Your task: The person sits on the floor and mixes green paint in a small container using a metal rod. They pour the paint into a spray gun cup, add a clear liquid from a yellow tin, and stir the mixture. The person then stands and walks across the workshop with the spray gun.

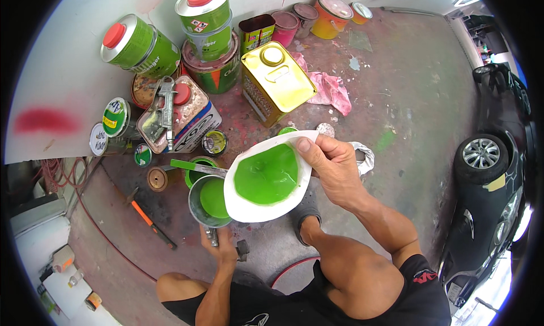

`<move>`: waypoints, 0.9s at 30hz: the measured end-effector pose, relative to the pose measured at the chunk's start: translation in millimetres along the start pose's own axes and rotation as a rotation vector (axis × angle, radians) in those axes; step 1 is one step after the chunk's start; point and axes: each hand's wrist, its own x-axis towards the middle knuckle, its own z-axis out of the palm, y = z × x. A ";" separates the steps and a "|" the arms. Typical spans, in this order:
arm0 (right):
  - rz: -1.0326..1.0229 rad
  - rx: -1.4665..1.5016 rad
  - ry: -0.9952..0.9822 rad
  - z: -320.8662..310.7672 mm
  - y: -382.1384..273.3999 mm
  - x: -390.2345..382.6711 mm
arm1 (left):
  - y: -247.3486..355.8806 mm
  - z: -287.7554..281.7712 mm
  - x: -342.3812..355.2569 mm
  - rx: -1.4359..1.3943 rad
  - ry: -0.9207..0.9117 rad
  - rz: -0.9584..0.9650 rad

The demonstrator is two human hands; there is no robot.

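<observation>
A white paper paint strainer (241, 209) is pinched at its upper right edge by my right hand (334, 167). Bright green paint (265, 179) pools inside the tilted paper. Its left side overlaps the grey cup (194, 200) of a spray gun, which has green paint (213, 197) in it. My left hand (225, 248) grips the gun below this cup; the strainer's lower tip is hidden. Just behind the cup, a green-tipped stirring stick (195, 167) lies over a green-smeared open can (190, 179).
A gold rectangular tin (286, 79) stands ahead, beside a pink rag (330, 92). Several paint cans and green tins (207, 20) line the wall. Another spray gun (165, 108) rests on a container. An orange-handled hammer (148, 215) and a red hose (107, 229) lie left. A black car (487, 207) stands right.
</observation>
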 end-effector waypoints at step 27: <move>-0.144 0.050 0.346 -169.6 1.1 321.5 | 11.0 -27.8 -11.2 0.073 0.159 0.073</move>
